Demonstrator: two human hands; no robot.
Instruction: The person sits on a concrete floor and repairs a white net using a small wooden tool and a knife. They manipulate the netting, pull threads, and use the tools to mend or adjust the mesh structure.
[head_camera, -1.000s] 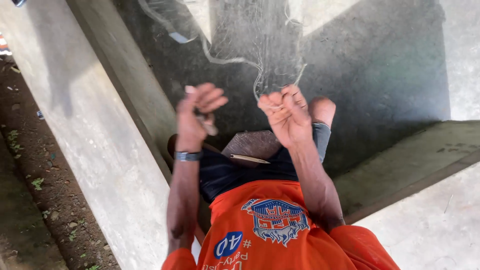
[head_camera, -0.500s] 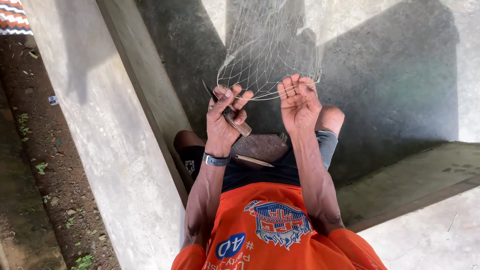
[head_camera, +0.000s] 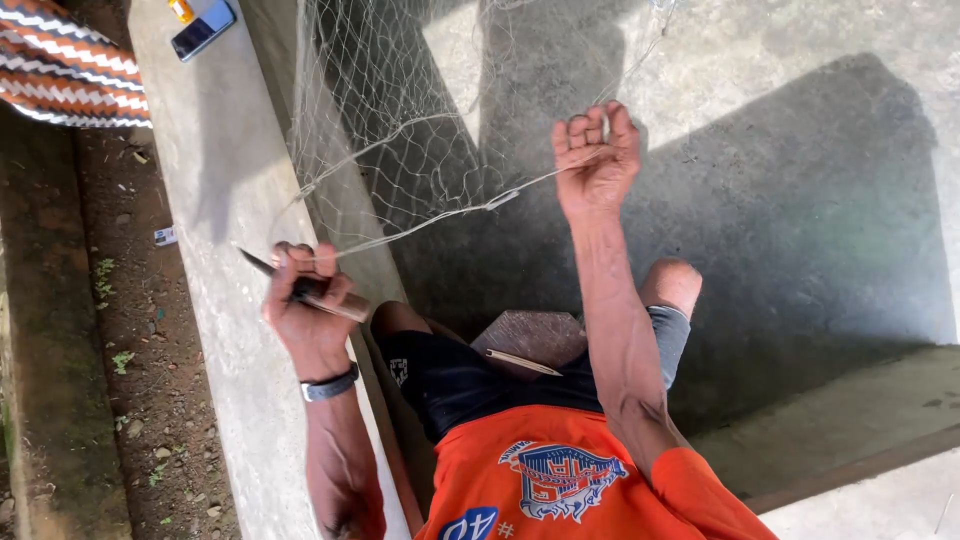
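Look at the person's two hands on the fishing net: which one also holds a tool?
The left hand. It grips a slim dark netting needle along with the net cord, while the right hand holds only the cord.

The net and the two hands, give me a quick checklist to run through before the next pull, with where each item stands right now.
1. Left hand grips the netting needle: ok.
2. Right hand pinches the net cord: ok.
3. Cord runs taut between the hands: ok.
4. Fishing net hangs free of the knees: ok.
5. Knot at the cord's small joint: cannot tell, too fine.
6. Phone on the concrete ledge lies apart from the net: ok.
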